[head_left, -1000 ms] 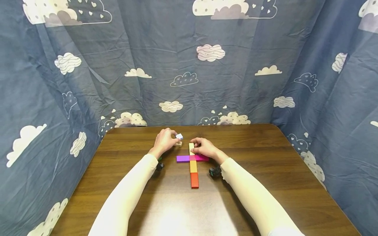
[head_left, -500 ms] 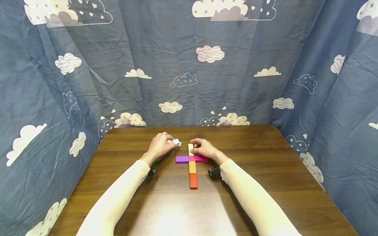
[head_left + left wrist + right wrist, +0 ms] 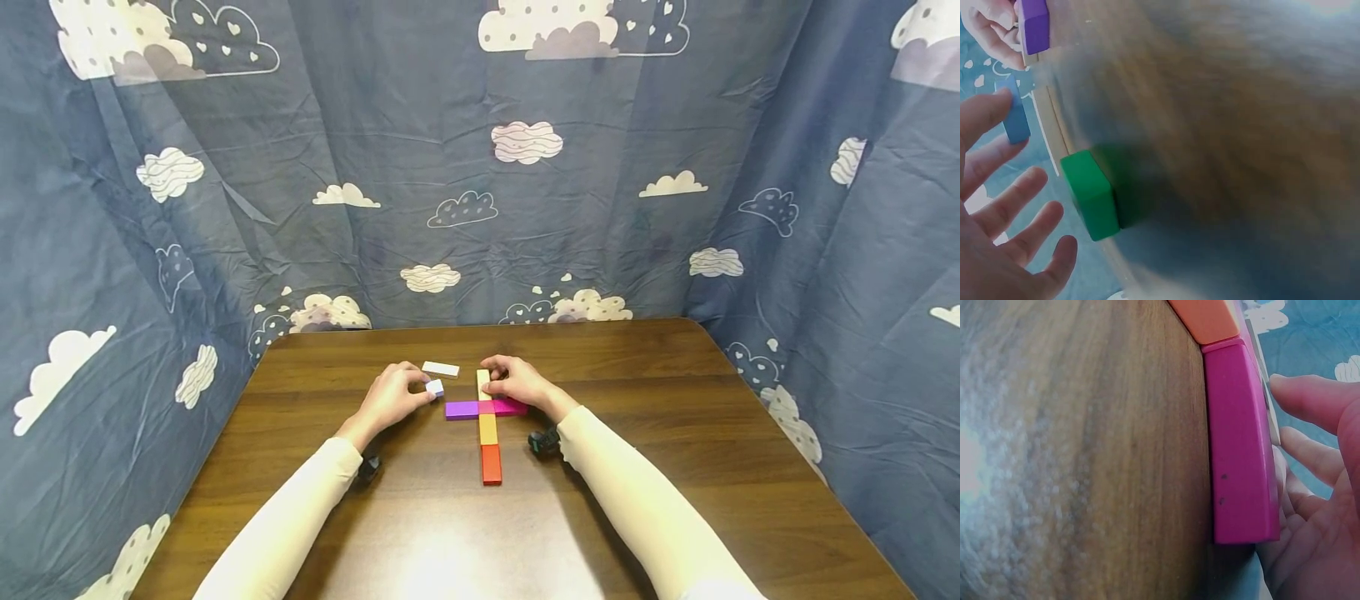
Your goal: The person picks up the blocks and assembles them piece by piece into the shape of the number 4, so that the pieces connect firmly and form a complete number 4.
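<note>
My left hand [image 3: 388, 397] pinches a small blue block [image 3: 1017, 119] between thumb and index finger, the other fingers spread. The block is left of a cross of coloured blocks. My right hand [image 3: 521, 382] has its thumb and index finger at the side of the pale yellow block [image 3: 483, 382], the cross's far arm. A purple block [image 3: 461, 410] forms the left arm and a magenta block [image 3: 1240, 444] the right, with a pink piece [image 3: 486, 407] between them. Orange [image 3: 488, 429] and red [image 3: 491, 465] blocks run toward me.
A whitish flat block [image 3: 441, 368] lies behind my left hand. The left wrist view shows a green block [image 3: 1091, 195] near that hand; in the head view it is hidden. The wooden table [image 3: 637, 367] ends at a cloud-patterned curtain [image 3: 585, 208].
My left hand has moved left and nearer to me with the blue block, uncovering the whitish block behind it. The right hand stays at the pale yellow block.
</note>
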The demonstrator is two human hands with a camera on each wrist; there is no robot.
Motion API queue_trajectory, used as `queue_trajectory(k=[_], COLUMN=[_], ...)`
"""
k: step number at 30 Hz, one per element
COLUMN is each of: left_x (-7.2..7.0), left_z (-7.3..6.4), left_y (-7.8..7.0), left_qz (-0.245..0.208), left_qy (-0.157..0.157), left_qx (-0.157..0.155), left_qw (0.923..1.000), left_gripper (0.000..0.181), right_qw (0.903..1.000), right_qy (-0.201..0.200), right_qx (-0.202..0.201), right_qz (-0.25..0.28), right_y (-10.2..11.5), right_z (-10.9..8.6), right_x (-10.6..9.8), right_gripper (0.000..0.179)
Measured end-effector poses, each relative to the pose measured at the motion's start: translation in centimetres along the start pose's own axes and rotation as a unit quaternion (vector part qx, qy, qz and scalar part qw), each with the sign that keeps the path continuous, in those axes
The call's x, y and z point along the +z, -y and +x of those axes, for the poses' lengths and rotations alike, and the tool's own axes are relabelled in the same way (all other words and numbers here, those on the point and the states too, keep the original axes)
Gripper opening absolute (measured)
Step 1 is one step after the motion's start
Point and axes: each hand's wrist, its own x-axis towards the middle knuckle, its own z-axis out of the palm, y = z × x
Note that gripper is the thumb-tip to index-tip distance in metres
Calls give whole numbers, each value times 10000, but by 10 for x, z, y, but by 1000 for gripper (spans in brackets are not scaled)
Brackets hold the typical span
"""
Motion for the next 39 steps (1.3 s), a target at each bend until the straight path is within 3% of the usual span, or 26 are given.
queue_trajectory(k=[6, 16, 39], left_x=[2, 5, 7], left_z=[-8, -11, -13], left_y=[4, 8, 6], left_qz=[61, 169, 71], left_qy=[243, 584, 877], left_qx=[72, 275, 204], left_qw=[9997, 9978, 9959], left_gripper=[31, 27, 29], right_qw=[10000, 9998, 9999], right_qy=[5, -53, -13], right_qx=[-25, -24, -10], right_qz=[-34, -185, -164], right_y=[-2, -4, 0], right_z=[1, 4, 2], right_x=[-1, 0, 0], right_gripper=[50, 49, 48])
